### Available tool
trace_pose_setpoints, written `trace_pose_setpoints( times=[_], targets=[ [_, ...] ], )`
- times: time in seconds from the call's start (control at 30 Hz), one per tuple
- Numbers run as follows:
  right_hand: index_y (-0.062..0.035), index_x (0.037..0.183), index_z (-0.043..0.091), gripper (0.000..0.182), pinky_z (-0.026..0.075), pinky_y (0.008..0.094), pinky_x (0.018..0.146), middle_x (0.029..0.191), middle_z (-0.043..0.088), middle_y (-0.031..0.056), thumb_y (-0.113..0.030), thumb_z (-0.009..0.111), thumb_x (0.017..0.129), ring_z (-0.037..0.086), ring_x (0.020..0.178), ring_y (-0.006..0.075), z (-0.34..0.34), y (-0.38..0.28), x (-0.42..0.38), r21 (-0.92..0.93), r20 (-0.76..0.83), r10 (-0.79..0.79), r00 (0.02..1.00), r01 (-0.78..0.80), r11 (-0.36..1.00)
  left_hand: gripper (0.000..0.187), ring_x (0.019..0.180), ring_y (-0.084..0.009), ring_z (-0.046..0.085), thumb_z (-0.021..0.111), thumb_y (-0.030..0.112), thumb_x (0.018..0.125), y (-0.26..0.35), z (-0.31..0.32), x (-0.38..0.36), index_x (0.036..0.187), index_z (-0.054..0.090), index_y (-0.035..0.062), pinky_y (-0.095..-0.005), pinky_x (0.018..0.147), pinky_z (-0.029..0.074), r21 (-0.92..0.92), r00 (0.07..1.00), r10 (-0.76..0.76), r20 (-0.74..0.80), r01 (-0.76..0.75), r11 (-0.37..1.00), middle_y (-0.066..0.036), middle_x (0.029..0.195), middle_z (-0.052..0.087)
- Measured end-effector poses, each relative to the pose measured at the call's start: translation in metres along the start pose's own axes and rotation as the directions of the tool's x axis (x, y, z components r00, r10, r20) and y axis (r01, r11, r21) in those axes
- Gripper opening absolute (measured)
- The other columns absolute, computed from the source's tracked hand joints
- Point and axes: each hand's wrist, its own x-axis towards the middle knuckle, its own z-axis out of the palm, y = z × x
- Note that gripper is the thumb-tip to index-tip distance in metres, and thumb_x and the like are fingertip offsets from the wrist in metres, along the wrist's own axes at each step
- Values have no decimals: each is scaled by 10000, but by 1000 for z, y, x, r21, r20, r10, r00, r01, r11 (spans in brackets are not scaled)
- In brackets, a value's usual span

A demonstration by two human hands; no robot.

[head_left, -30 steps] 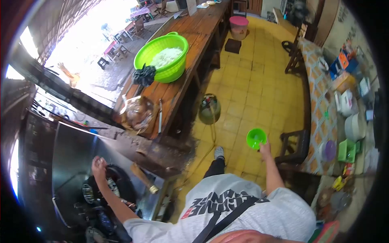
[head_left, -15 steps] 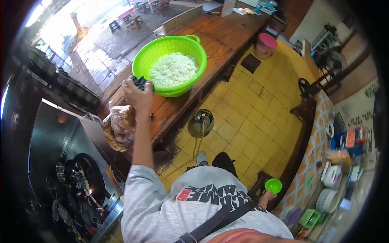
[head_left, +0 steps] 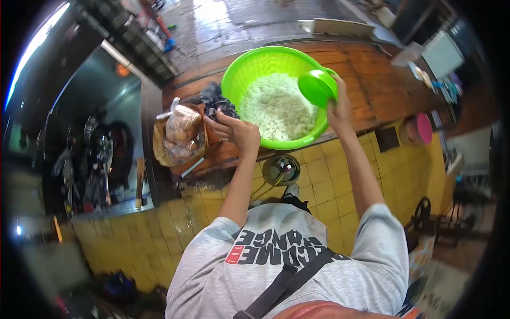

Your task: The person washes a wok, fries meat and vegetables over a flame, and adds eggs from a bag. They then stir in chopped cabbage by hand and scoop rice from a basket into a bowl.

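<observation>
A large lime-green plastic basket (head_left: pixel 231 80) holding white cooked rice (head_left: pixel 279 109) stands on the wooden table. My right hand (head_left: pixel 340 106) grips a small green bowl (head_left: pixel 316 88) by its edge, tilted over the right side of the rice. At the basket's left side is my left hand (head_left: pixel 236 132), its fingers stretched out against a crumpled dark cloth (head_left: pixel 220 108). The hand partly covers the cloth, and no firm grip on it shows. Left of it, a clear plastic bag of brown eggs (head_left: pixel 183 130) sits in a woven basket (head_left: pixel 160 146).
The wooden table (head_left: pixel 366 80) runs off to the right. A pen-like stick (head_left: pixel 192 167) lies near its front edge. Below is a round, dark glassy container (head_left: pixel 281 171) on the yellow tiled floor (head_left: pixel 329 183). A pink-lidded bucket (head_left: pixel 423 128) stands at right.
My right hand has brought the green bowl from low at my right side up over the rice. My left hand's fingers have loosened around the dark cloth. The view has turned.
</observation>
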Motion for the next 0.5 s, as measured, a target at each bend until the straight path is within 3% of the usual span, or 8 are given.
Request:
trace_pose_setpoints(
  times=[0.03, 0.07, 0.13, 0.17, 0.23, 0.33, 0.4, 0.5],
  targets=[
    [-51, 1229, 345, 479, 419, 405, 849, 1116, 471, 209, 50, 447, 772, 498, 1030, 334, 30, 26, 18, -107, 42, -109, 993, 113, 988, 673, 1235, -463, 104, 481, -73, 648, 8, -4, 1, 1250, 185, -12, -541, 987, 111, -29, 999, -16, -32, 15, 999, -319, 1334, 37],
    [-51, 1229, 345, 479, 419, 405, 849, 1116, 471, 209, 50, 447, 772, 498, 1030, 334, 51, 32, 36, -66, 70, -121, 990, 125, 990, 673, 1235, -463, 104, 481, -73, 648, 9, -3, 1, 1250, 185, -12, -541, 987, 111, 2, 997, -45, -57, 46, 999, -319, 1334, 37],
    [-70, 1219, 348, 443, 435, 459, 797, 1102, 498, 219, -15, 433, 787, 519, 985, 368, 87, 31, 59, -474, 361, 212, 908, -17, 881, 678, 1243, -453, 103, 480, -77, 642, 9, 0, 0, 1252, 200, 17, -538, 982, 129, 18, 991, -131, -13, 131, 991, -292, 1344, 55],
    [-70, 1219, 348, 443, 435, 459, 797, 1102, 498, 219, -15, 433, 787, 519, 985, 368, 99, 32, 65, -450, 391, 198, 899, -1, 893, 669, 1249, -438, 118, 477, -81, 632, 9, 2, 0, 1243, 235, 43, -534, 980, 138, -12, 990, -126, -60, 126, 992, -268, 1352, 76],
    [-70, 1210, 356, 412, 440, 463, 783, 1069, 519, 224, -71, 422, 803, 544, 950, 363, 118, 31, 70, -415, 642, 410, 648, -156, 896, 660, 1250, -432, 130, 474, -85, 631, 12, 2, 2, 1236, 249, 49, -534, 980, 138, -22, 984, -152, -87, 151, 988, -260, 1353, 93],
    [-62, 1203, 355, 413, 451, 461, 764, 1059, 517, 236, -56, 423, 796, 558, 908, 375, 140, 40, 44, -237, 731, 229, 643, -74, 969, 644, 1251, -416, 163, 479, -89, 629, 11, 8, 4, 1221, 276, 65, -533, 979, 147, -66, 981, -117, -157, 108, 992, -244, 1352, 137],
    [-48, 1191, 358, 418, 465, 454, 738, 1036, 517, 247, -47, 433, 780, 565, 887, 382, 122, 14, 28, -161, 809, 123, 575, 15, 987, 645, 1251, -413, 169, 496, -81, 629, 8, 8, 1, 1217, 279, 69, -529, 977, 157, -83, 980, -57, -189, 42, 996, -241, 1350, 148],
    [-28, 1180, 366, 426, 475, 436, 713, 985, 530, 252, -26, 447, 761, 573, 855, 385, 106, -17, 20, -203, 875, 129, 466, 111, 973, 639, 1258, -407, 158, 516, -66, 634, 15, 6, 2, 1211, 283, 79, -539, 968, 162, -100, 979, -119, -164, 104, 990, -223, 1356, 151]
  ],
)
